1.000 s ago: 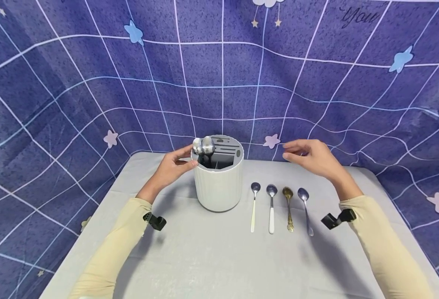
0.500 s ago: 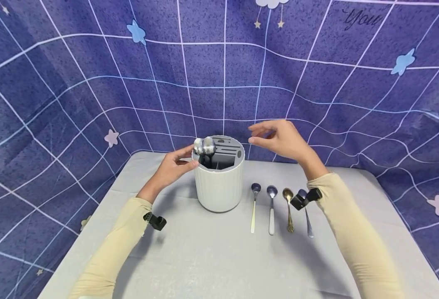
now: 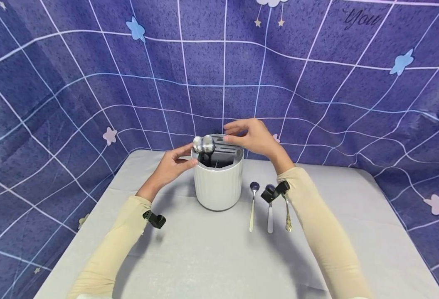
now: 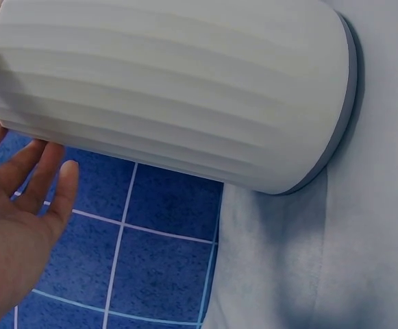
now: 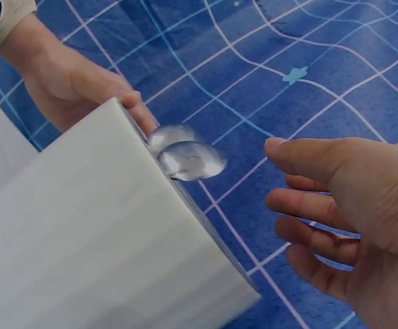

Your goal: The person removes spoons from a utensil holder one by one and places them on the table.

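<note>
Toward the far edge of the grey-clothed surface (image 3: pixel 204 257), a little left of its middle, stands a white, ribbed, cylindrical utensil holder (image 3: pixel 218 189) with a grey slotted insert (image 3: pixel 223 158). The left hand (image 3: pixel 168 168) touches the holder's rim, thumb and fingers spread wide against its left side. The right hand (image 3: pixel 255 135) hovers over the back right of the rim, its fingers loosely bent, thumb well apart from them, holding nothing.

The work in hand looks partly done. Two silver metal spoons (image 3: pixel 208 144) stand bowls up in the open compartment at the holder's front left. What seems left lies to the right of the holder, between it and the surface's right edge: a slim spoon with a pale yellow handle (image 3: pixel 252 211), a spoon with a white handle (image 3: pixel 270 220) and an ornate gold metal spoon (image 3: pixel 288 220), in a row, apart from one another, handles toward the near edge.

Counted: one holder, two spoons standing in it, three in view outside it, so five visible spoons. The right sleeve (image 3: pixel 316 224) could hide another; I cannot tell.
</note>
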`<state>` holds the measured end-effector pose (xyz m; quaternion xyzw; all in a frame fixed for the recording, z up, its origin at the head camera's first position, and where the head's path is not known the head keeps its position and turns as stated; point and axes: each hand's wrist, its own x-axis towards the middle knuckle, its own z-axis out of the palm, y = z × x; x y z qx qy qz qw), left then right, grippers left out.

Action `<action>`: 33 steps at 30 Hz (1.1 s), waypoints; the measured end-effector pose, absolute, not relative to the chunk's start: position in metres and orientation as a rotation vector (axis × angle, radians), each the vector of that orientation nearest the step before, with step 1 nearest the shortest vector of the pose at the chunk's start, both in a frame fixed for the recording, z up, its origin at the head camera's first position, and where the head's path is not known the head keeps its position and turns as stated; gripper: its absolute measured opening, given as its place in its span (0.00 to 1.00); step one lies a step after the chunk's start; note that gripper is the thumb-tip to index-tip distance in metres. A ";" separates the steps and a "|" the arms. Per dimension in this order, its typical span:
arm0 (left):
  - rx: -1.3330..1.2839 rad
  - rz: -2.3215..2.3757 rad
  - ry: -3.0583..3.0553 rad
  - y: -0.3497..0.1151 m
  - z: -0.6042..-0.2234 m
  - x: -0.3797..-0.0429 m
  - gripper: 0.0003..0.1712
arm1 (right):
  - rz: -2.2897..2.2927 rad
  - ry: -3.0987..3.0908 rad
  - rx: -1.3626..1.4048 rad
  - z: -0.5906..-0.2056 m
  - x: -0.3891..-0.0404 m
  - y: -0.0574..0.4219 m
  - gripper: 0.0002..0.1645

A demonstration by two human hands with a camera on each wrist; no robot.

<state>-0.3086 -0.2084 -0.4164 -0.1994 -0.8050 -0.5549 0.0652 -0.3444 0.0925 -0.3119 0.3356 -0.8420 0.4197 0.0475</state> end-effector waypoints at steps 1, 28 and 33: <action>-0.600 -1.675 -2.427 -0.208 -0.416 -0.309 0.35 | 1.282 -2.568 1.029 -0.313 -0.345 0.089 0.25; -0.639 -1.714 -2.399 -0.207 -0.413 -0.305 0.34 | 1.316 -2.636 1.027 -0.334 -0.349 0.052 0.24; -0.638 -1.709 -2.406 -0.208 -0.414 -0.305 0.35 | 1.304 -2.640 1.032 -0.335 -0.348 0.051 0.21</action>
